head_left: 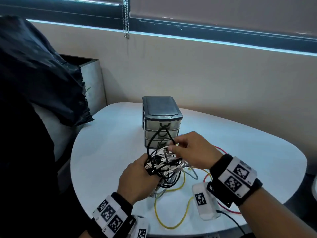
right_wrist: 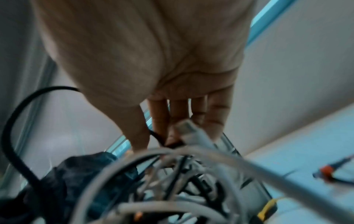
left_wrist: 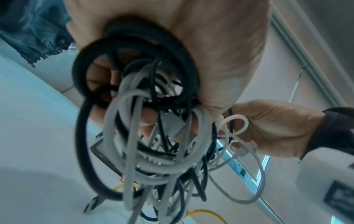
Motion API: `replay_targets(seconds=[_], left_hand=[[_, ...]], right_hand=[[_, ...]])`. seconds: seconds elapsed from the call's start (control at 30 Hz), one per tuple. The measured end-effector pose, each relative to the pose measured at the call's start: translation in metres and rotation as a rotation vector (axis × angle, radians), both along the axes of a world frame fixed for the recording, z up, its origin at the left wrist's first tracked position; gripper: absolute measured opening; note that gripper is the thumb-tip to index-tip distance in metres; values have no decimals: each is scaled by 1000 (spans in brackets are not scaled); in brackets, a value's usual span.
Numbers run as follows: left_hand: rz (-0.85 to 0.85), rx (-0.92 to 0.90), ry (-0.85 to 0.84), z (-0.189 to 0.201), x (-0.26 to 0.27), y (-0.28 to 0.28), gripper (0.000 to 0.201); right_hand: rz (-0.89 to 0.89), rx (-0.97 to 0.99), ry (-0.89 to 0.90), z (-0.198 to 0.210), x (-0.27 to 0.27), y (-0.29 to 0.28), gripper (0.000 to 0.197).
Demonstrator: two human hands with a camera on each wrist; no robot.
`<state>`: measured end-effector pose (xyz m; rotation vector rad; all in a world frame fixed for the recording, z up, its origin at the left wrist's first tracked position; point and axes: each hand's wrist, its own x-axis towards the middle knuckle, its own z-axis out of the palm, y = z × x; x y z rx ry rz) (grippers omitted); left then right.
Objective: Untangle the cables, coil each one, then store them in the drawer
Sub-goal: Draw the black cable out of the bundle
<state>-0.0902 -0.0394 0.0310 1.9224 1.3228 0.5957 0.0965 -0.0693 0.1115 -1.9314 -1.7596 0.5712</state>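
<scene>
A tangle of black, white and grey cables [head_left: 164, 166] hangs just above the white table [head_left: 106, 152]. My left hand [head_left: 147, 166] grips the tangle from the left, its fingers curled round thick black and grey loops [left_wrist: 134, 94]. My right hand [head_left: 174, 146] pinches a thin black cable [right_wrist: 159, 140] at the top of the tangle. A loop of that cable [head_left: 162, 130] rises in front of the drawers. A yellow cable [head_left: 169, 226] and a red cable [head_left: 224, 207] trail from the tangle across the table. The small dark drawer unit [head_left: 161, 109] stands behind, its three drawers closed.
A dark cloth [head_left: 42, 74] drapes over something at the left, beside a grey bin [head_left: 93, 83]. The table's rounded edge [head_left: 80, 191] runs close to me. A beige wall and a window with a bead chain [head_left: 125, 23] lie behind.
</scene>
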Motion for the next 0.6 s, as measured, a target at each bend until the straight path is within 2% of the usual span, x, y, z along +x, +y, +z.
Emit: replay_targets(seconds=[0.1,0.23,0.33,0.43,0.47,0.53,0.6], left_hand=[[9,0,-8,-4,-1,-1,29],[-11,28,75,-8,-3,0,29],[-20,56,196,-8,-3,3,27],[-2,15,210,-8,-5,6,22],[7,-6,203,-8,-6,7,22],[28,-43,157,-9,-6,10,24],[46,-74,106,-9,-6,12,24]], right_hand=[[-6,52,-92,-4,2,1,23],[-45,136,-100,5,9,4,37],[-139,415,47,35,12,7,31],[-235,805,286,85,9,2,15],[-222,940,313,100,6,-2,15],[-109,1131,255,120,-3,-9,16],[0,1115,232,124,-10,-11,18]])
